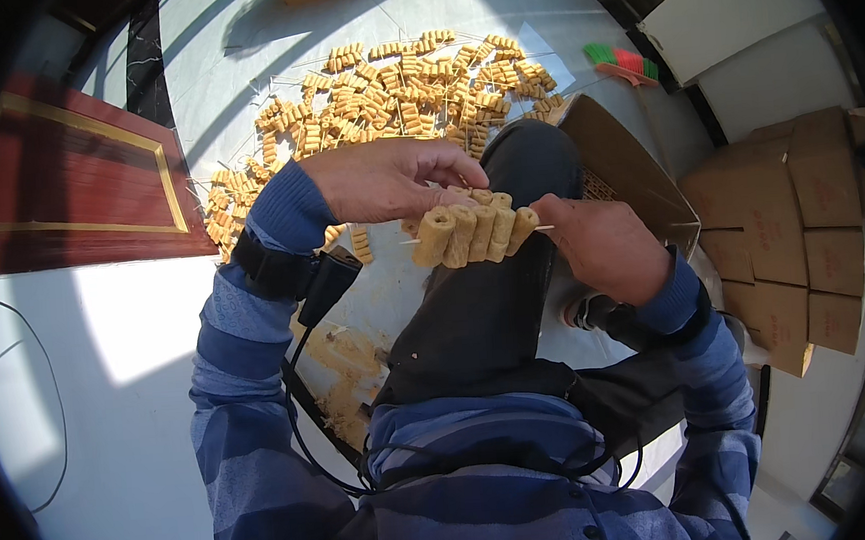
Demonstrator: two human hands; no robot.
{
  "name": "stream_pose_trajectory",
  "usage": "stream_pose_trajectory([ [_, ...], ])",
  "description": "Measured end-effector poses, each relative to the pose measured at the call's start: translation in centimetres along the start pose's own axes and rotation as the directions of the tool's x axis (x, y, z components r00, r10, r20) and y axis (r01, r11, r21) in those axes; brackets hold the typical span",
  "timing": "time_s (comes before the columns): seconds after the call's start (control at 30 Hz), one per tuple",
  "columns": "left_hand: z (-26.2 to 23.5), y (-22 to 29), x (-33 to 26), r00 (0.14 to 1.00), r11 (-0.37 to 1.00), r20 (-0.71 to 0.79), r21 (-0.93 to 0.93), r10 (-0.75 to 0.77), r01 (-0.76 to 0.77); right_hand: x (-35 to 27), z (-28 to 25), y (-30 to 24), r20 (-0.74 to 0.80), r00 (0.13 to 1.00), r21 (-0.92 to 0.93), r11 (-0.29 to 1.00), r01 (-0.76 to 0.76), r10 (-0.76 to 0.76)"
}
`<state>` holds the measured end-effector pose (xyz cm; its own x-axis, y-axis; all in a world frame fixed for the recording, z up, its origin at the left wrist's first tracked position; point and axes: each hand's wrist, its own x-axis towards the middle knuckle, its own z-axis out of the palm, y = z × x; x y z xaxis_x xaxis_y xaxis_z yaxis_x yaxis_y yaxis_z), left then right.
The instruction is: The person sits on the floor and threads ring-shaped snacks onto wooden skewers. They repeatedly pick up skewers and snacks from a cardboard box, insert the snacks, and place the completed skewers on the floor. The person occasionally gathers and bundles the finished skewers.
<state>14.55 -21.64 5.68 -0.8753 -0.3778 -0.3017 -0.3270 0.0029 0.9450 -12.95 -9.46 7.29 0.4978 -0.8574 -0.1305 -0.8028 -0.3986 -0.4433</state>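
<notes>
While your left grip (386, 180) pinches tan rolls (480, 235), right grip (606, 243) curled, hold unclear, keep the skewer (547, 227) level.

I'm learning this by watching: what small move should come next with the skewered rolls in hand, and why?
Perhaps nudge the rightmost roll gently leftward along the stick with the right hand: its fingers are beside that end, a little bare stick shows past the roll, and the left hand is behind the row to brace it.
</notes>
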Motion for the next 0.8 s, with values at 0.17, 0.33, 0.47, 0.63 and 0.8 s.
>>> stream_pose_trajectory([
  [0.17,-7.6,-14.5,-2.2,0.609,0.899,-0.768,-0.391,-0.199,-0.199,0.1,-0.7,2.6,0.101,0.923,0.495,0.786,-0.37,0.37],
  [0.33,-1.8,-39.3,-2.0,0.443,0.808,-0.687,-0.559,-0.576,0.185,-1.5,-0.2,5.3,0.226,0.784,0.8,0.348,-0.488,0.579],
  [0.47,3.5,-49.0,0.8,0.051,0.758,-0.834,-0.471,-0.549,0.452,-2.1,0.9,7.1,0.263,0.724,0.812,0.26,-0.523,0.638],
  [0.63,3.3,-47.8,5.8,0.136,0.55,-0.533,-0.808,-0.835,0.21,-1.0,3.0,8.2,0.31,0.633,0.803,0.161,-0.574,0.71],
  [0.8,3.9,-46.9,8.1,-0.143,0.442,-0.632,-0.669,-0.762,0.598,-0.3,4.4,8.5,0.38,0.632,0.801,0.103,-0.59,0.675],
])
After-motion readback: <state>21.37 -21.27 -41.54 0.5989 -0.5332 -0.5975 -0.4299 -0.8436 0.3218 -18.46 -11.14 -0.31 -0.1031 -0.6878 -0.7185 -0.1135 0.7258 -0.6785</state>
